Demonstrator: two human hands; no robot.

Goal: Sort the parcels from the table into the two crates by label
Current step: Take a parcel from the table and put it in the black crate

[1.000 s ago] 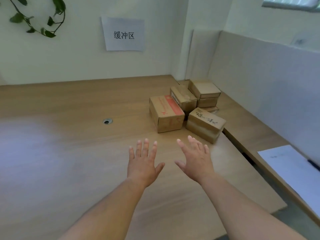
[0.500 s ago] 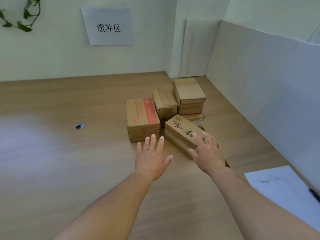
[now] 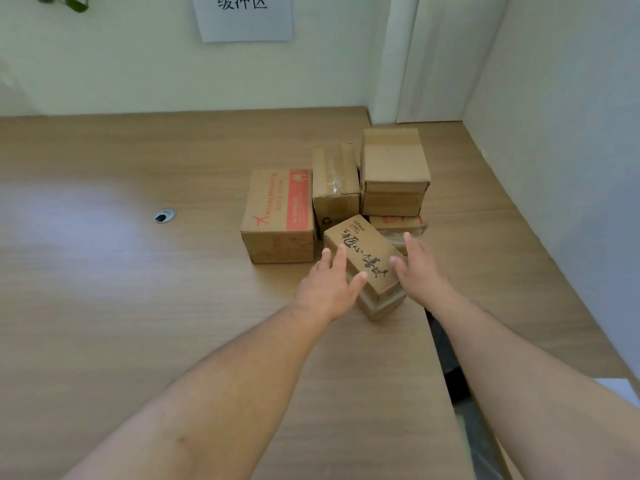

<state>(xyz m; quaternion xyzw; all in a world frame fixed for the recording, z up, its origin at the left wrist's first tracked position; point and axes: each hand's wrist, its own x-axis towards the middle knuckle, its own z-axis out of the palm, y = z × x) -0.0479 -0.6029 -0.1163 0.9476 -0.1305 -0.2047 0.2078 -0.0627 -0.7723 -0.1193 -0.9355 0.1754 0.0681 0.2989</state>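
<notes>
Several cardboard parcels cluster on the wooden table. The nearest is a long box with black brush writing, lying at an angle by the table's right edge. My left hand lies against its left side, fingers spread and thumb over its near top. My right hand is spread at its right side. The box rests on the table. Behind it stand a red-printed box, a taped box and a plain box stacked on another. No crate is in view.
A flat parcel lies under the stack. A cable hole sits to the left. A dark gap separates this table from the side desk by the grey partition. A paper sign hangs on the wall.
Both hands have reached forward from open table to either side of the brush-written box. The view has moved closer and tilted down over the parcels.
</notes>
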